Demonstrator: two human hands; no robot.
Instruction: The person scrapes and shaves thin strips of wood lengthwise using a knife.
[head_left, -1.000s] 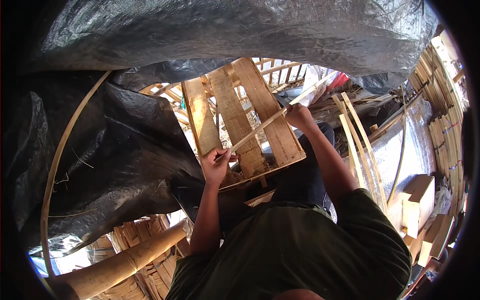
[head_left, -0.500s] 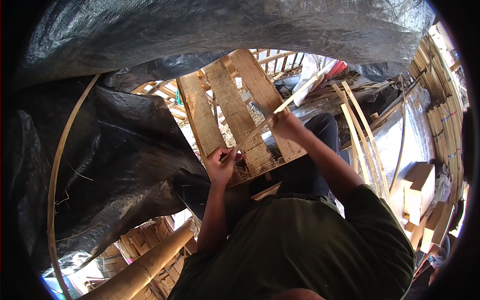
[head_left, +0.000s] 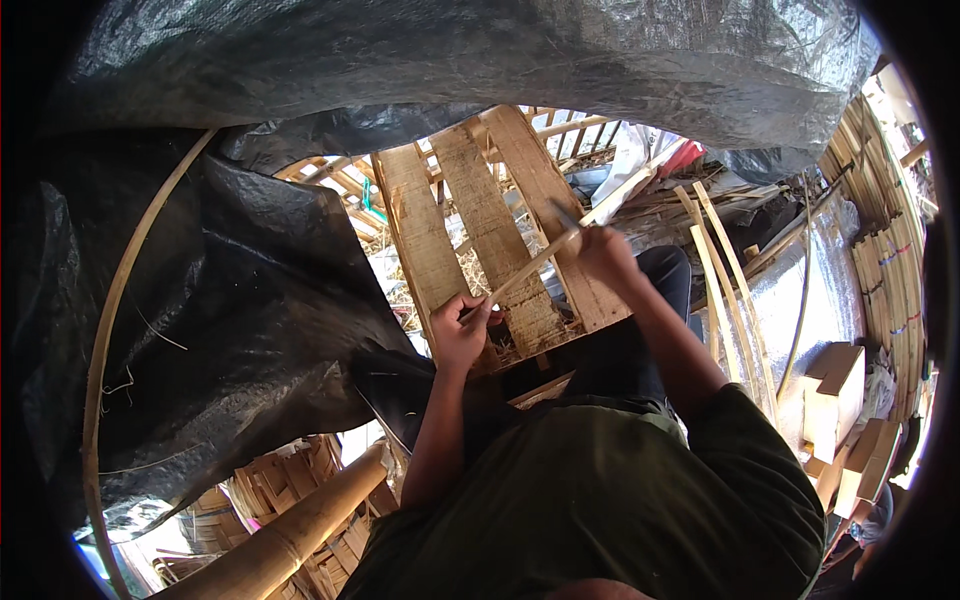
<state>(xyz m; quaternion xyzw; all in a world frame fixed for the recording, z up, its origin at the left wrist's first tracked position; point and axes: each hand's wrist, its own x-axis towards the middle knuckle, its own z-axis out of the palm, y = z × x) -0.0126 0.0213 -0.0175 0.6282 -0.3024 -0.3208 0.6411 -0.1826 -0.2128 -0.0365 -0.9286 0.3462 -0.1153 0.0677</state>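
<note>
A long, pale bamboo strip [head_left: 530, 268] slants across a slatted wooden bench [head_left: 487, 215], rising from near left to far right. Its near end is closed in the fingers of my left hand [head_left: 462, 332], above the bench's near left corner. Farther along the strip, my right hand [head_left: 608, 257] is wrapped round a knife [head_left: 565, 213]. The grey blade, blurred by motion, juts out on the far left side of that hand and lies against or just over the strip. The knife's handle is hidden in my fist.
Several upright bamboo strips [head_left: 722, 265] lean at my right, near cardboard boxes [head_left: 838, 385] and bundled bamboo [head_left: 888, 265]. Black plastic sheeting [head_left: 250, 290] hangs at left, with grey tarpaulin [head_left: 480, 60] overhead. A thick bamboo pole [head_left: 290, 535] lies at the lower left.
The whole view has shifted slightly, so the bench sits a little farther right. The knife and my right hand have moved a little; my left hand keeps hold of the strip.
</note>
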